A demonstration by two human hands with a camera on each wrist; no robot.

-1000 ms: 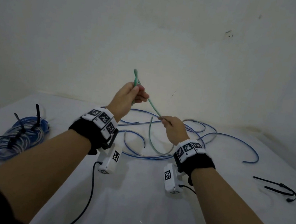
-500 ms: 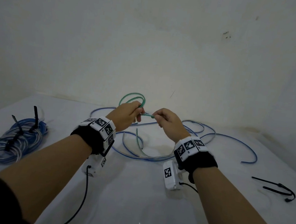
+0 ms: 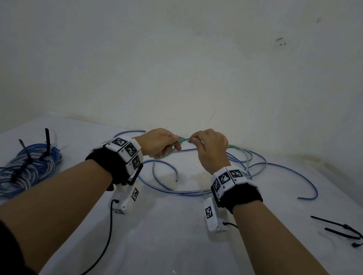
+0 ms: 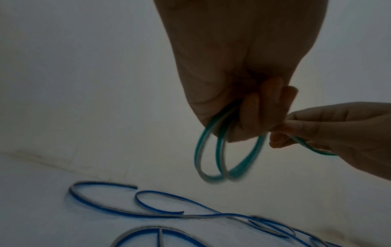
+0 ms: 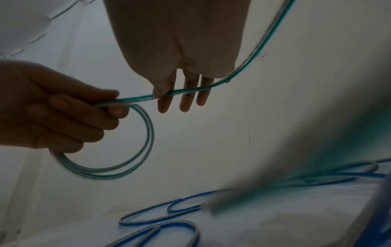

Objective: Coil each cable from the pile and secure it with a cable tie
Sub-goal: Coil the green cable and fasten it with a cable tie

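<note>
A thin green cable [image 5: 146, 133] hangs in two small loops from my left hand [image 3: 163, 145], whose curled fingers grip the top of the coil [image 4: 213, 160]. Close to its right, my right hand [image 3: 206, 148] pinches the same cable [image 5: 186, 91] between thumb and forefinger, its other fingers hanging straight. From there the green cable's loose length [image 3: 241, 151] trails right onto the table among the loose blue cables [image 3: 191, 193]. Both hands hover above the far middle of the white table [image 3: 162, 238].
A tied bundle of blue and clear cables [image 3: 17, 166] with black ties lies at the left edge. Two loose black cable ties [image 3: 343, 230] lie at the right. Blue cables [image 4: 148, 212] sprawl under the hands. A wall stands close behind the table.
Both hands came down from chest height toward the table. The straight green cable end that the left hand held up is now wound into two loops in that hand.
</note>
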